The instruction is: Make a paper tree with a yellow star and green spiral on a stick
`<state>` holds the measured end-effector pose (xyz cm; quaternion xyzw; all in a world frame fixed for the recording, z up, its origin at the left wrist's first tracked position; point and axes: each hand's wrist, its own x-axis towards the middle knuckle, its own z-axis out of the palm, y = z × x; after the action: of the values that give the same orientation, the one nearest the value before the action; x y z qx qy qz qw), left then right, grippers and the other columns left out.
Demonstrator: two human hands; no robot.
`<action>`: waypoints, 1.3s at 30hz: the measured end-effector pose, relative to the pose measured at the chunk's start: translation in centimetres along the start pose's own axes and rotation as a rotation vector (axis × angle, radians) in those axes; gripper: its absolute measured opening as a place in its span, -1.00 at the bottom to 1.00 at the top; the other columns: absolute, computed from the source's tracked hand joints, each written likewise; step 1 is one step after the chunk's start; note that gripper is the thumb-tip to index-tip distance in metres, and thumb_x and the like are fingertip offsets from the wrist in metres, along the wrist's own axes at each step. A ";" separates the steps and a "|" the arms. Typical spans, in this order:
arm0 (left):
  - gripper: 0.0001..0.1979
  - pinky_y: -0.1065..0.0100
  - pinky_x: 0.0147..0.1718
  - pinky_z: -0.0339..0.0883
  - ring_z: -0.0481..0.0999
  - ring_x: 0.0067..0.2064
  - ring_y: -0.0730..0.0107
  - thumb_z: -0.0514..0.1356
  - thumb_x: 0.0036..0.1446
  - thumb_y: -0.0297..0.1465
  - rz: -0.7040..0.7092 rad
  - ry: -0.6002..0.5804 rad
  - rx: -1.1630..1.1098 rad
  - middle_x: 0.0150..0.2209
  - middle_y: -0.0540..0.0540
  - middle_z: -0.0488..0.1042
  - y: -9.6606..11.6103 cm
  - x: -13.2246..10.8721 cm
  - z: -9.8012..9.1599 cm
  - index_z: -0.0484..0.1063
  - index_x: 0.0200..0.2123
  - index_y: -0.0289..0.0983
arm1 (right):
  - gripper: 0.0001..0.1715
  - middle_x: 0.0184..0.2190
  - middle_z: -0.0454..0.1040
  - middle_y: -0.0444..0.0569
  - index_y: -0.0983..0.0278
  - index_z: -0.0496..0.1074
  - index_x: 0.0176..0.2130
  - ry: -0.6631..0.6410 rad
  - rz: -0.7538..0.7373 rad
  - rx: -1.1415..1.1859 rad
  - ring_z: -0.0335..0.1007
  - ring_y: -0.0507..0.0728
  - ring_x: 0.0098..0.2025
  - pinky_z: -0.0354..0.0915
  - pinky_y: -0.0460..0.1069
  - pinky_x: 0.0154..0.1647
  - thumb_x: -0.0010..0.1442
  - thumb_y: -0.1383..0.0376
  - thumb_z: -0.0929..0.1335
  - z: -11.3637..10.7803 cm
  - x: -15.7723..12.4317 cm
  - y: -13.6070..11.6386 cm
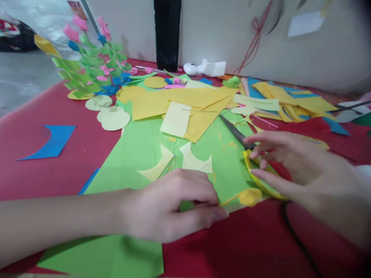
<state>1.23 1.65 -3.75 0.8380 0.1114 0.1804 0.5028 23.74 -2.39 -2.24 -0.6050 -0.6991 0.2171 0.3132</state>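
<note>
1. On the red bench (58, 170), at the near edge of the green sheet (136, 154): left hand (171, 210), grip pinched closed on that edge, thumb against curled fingertips.
2. Just to the right, by the sheet's corner: right hand (292, 166), grip slack, fingers and thumb spread around a curved yellow cutout (249, 166), tips resting on it, nothing clamped.
3. Yellow cutout lying partly on the green sheet, partly on red paper, left rim seemingly curled up; small yellow scrap (249, 197) just below it, near the left thumb.
4. Handling, by judgement: thin craft paper, very light, limp, easy to crease or tear along the narrow curve; best taken at a wider part with flat fingertips, not by the thin rim.
5. Around: dark scissors (234, 133) just beyond the right fingers, pale-yellow offcuts (193, 160) on the green sheet, yellow sheets (162, 102) farther back, blue scrap (53, 141) well apart at left, paper flowers (92, 69) at the far left.
</note>
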 end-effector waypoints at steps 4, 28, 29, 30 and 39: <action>-0.69 0.48 -0.44 0.18 0.24 -0.48 0.51 -0.02 0.20 -0.48 -0.035 0.054 -0.023 -0.60 0.00 0.23 -0.1 0.0 0.1 0.20 -0.60 -0.31 | -0.79 -0.25 0.45 -0.14 0.04 0.46 -0.24 -0.155 0.116 0.243 0.40 0.02 -0.30 0.37 -0.18 -0.41 0.03 0.19 0.39 1.2 -0.5 -0.2; -0.77 0.46 -0.30 0.27 0.37 -0.32 0.47 0.16 0.12 -0.31 -0.152 0.186 -0.056 -0.38 -0.09 0.44 0.5 0.2 1.4 0.48 -0.41 -0.37 | -0.95 -0.49 0.45 -0.16 0.19 0.49 -0.48 -0.173 0.168 0.648 0.41 -0.02 -0.43 0.37 -0.21 -0.44 0.01 0.29 0.40 2.7 -2.0 -2.9; -0.79 0.45 -0.29 0.26 0.38 -0.32 0.45 0.21 0.07 -0.29 -0.157 0.203 -0.025 -0.37 -0.08 0.44 0.6 0.3 1.2 0.47 -0.37 -0.36 | -0.95 -0.48 0.48 -0.16 0.18 0.48 -0.45 -0.154 0.156 0.606 0.43 -0.01 -0.42 0.38 -0.21 -0.43 0.04 0.29 0.38 2.4 -1.9 -2.9; -0.76 0.43 -0.28 0.26 0.38 -0.30 0.44 0.26 0.01 -0.28 -0.172 0.221 0.011 -0.36 -0.07 0.45 0.7 0.3 0.9 0.46 -0.33 -0.35 | -0.93 -0.47 0.50 -0.17 0.17 0.48 -0.42 -0.129 0.131 0.554 0.45 -0.01 -0.42 0.39 -0.22 -0.43 0.07 0.28 0.36 1.9 -1.8 -2.9; -0.47 0.33 -0.16 0.28 0.37 -0.16 0.35 0.34 -0.16 -0.22 -0.093 0.352 0.208 -0.18 -0.11 0.38 -0.8 -0.1 -1.3 0.25 -0.14 -0.29 | -0.90 -0.40 0.50 -0.15 0.21 0.36 -0.30 0.054 -0.373 -0.196 0.42 0.00 -0.38 0.32 -0.15 -0.39 0.14 0.39 0.29 1.9 -2.4 -1.1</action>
<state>0.64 3.02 -3.94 0.8350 0.2541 0.2883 0.3939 21.80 -4.75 -3.30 -0.4984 -0.8081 0.0701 0.3061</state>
